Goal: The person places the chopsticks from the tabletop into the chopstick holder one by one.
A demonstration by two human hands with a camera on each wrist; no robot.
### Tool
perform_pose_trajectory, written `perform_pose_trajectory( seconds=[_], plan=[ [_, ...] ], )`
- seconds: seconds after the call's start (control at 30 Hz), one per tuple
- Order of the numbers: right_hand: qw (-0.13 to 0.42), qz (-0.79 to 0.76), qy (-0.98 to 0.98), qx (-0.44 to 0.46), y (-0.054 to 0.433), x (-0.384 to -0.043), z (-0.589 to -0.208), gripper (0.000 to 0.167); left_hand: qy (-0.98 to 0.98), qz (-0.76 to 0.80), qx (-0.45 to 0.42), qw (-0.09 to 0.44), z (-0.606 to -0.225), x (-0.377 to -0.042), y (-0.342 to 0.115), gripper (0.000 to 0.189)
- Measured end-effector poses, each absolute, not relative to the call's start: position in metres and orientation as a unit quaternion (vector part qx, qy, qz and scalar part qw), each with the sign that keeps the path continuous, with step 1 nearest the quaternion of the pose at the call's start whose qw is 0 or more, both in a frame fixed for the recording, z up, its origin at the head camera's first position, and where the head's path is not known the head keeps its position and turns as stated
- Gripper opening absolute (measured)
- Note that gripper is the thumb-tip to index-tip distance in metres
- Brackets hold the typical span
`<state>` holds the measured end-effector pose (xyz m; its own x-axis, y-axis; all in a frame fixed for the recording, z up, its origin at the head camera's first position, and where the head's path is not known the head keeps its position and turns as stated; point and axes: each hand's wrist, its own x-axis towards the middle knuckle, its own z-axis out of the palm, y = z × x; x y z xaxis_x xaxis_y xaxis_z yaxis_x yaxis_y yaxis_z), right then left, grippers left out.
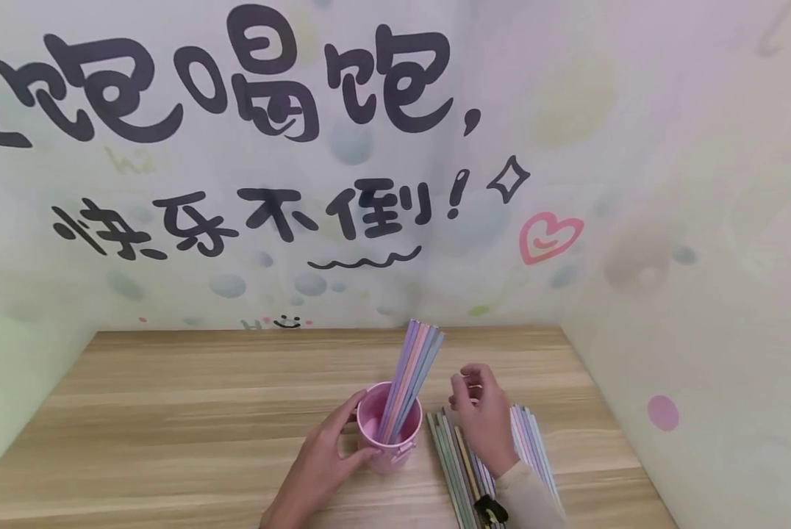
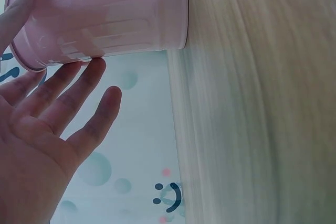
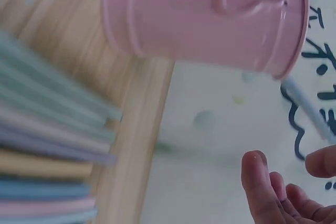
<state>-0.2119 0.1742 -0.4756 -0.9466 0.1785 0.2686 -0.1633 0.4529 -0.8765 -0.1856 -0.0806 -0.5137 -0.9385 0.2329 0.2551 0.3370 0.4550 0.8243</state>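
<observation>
A small pink metal bucket (image 1: 389,459) stands upright on the table with several slim pastel sticks (image 1: 412,382) leaning in it toward the back right. My left hand (image 1: 324,457) holds the bucket from the left, thumb on the near side by the rim and fingertips against its far side. In the left wrist view the index finger stands off the pink wall. To the right of the bucket my right hand (image 1: 487,415) hovers above a row of loose sticks (image 1: 453,463), fingers loosely bent with nothing between them. It partly covers the row.
The loose sticks (image 3: 47,124) lie side by side in green, grey, purple, tan, blue and pink. A black object (image 1: 490,510) is at the right wrist. Behind the wood-grain table (image 1: 203,411) rises a printed white wall (image 1: 395,294), with side walls left and right.
</observation>
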Motion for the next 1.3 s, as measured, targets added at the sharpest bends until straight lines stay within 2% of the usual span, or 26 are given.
perform_pose_trajectory(
  seconds=[0.23, 0.47, 0.67, 0.97, 1.13, 1.3],
  plan=[
    [0.147, 0.435, -0.884, -0.089, 0.232, -0.198, -0.495, 0.021, -0.851, -0.491, -0.175, 0.062, -0.513, -0.186, -0.079, 0.086],
    [0.087, 0.372, -0.911, -0.152, 0.279, -0.187, -0.515, 0.032, -0.852, -0.488, -0.176, 0.066, -0.511, -0.188, -0.080, 0.088],
    [0.083, 0.344, -0.918, -0.182, 0.303, -0.179, -0.524, 0.039, -0.850, -0.492, -0.177, 0.066, -0.511, -0.187, -0.079, 0.088],
    [0.018, 0.306, -0.940, -0.152, 0.319, -0.173, -0.522, 0.027, -0.852, -0.490, -0.178, 0.058, -0.512, -0.187, -0.080, 0.089],
    [0.007, 0.296, -0.947, -0.127, 0.320, -0.172, -0.524, 0.016, -0.850, -0.495, -0.174, 0.044, -0.512, -0.186, -0.082, 0.089],
    [0.009, 0.288, -0.951, -0.114, 0.317, -0.174, -0.526, 0.013, -0.850, -0.497, -0.173, 0.040, -0.513, -0.185, -0.082, 0.089]
  ],
)
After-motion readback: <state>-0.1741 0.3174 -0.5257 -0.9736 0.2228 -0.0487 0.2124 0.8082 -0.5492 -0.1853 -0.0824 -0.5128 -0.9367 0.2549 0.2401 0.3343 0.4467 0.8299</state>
